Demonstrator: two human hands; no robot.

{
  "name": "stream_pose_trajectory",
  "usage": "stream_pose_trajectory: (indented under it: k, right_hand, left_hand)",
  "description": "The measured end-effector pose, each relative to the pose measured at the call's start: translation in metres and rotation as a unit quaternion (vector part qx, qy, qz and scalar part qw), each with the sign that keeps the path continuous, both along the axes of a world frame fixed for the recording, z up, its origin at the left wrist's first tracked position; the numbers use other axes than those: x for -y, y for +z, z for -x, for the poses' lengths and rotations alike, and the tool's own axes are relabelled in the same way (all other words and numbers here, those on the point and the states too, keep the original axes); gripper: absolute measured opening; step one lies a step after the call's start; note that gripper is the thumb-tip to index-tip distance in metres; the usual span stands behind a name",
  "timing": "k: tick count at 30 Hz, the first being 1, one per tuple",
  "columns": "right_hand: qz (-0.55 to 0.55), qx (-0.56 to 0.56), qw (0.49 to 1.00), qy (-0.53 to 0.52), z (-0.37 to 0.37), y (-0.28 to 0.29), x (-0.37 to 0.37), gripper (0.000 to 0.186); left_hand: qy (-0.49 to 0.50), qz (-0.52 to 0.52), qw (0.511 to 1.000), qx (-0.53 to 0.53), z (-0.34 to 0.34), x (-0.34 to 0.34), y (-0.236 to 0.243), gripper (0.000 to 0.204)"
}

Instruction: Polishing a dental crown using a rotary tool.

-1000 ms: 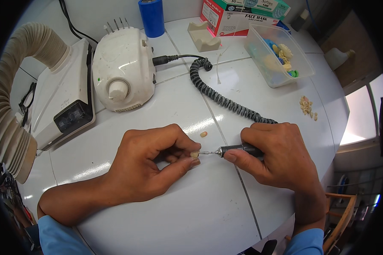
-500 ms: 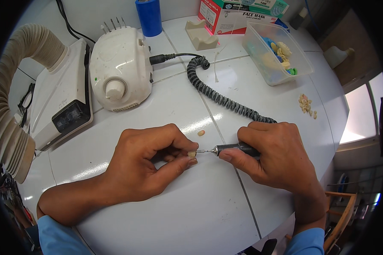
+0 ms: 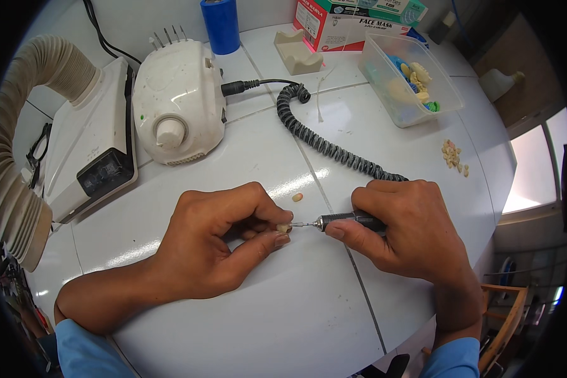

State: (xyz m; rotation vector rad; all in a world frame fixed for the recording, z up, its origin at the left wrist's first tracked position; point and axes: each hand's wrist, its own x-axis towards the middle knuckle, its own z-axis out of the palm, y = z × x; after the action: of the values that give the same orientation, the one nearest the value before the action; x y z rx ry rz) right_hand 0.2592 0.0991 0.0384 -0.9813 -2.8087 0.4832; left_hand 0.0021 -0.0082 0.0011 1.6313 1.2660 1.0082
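The left hand's [image 3: 211,242] thumb and index finger pinch a small pale tooth-like piece [image 3: 283,229] at their tips; the other fingers curl in behind, partly hidden. The right hand [image 3: 403,233] has its thumb pressed along a black handpiece [image 3: 353,219], fingers wrapped over the far side, though their tips cannot be seen. From the piece, the handpiece lies at three o'clock, its thin metal bit [image 3: 304,224] pointing back toward nine and seeming to meet the piece between the fingertips. Whether the bit spins cannot be told.

The step in hand looks like shaping or smoothing the piece. The next move, I judge, calls for a firm left pinch, light pressure from the bit and fingertips clear of its end, since they sit very near it.

At one o'clock, just beyond the pinch, a loose piece [image 3: 297,197] lies on the table [image 3: 283,334]. A pile [image 3: 451,154] of similar pieces sits farther off at two. The coiled cord [image 3: 334,147] runs at one o'clock, with the tub [image 3: 404,107] beyond. The drill unit [image 3: 192,94] stands between ten and eleven, the hose [image 3: 6,145] past it near ten.
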Motion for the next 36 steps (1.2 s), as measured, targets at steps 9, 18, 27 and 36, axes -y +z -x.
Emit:
stream_pose_trajectory:
  k: [9, 18, 27, 36]
  right_hand:
    - [0.009, -0.017, 1.0, 0.009, -0.0026, -0.0015, -0.0052, 0.059]
    - [0.008, -0.03, 0.999, 0.02, -0.0021, -0.0033, -0.0041, 0.058]
    - [-0.011, -0.014, 1.0, 0.007, 0.0004, -0.0007, 0.0006, 0.057]
    - [-0.019, -0.014, 1.0, 0.002, 0.0014, -0.0023, 0.0023, 0.056]
  left_hand:
    - [-0.018, 0.002, 1.0, 0.019, 0.0027, 0.0001, -0.0034, 0.011]
    - [-0.014, 0.018, 0.999, 0.024, 0.0017, 0.0, -0.0012, 0.014]
    - [0.01, 0.014, 0.998, 0.053, -0.0014, -0.0002, -0.0055, 0.015]
    - [-0.006, 0.022, 0.999, 0.022, 0.0003, -0.0001, 0.0026, 0.016]
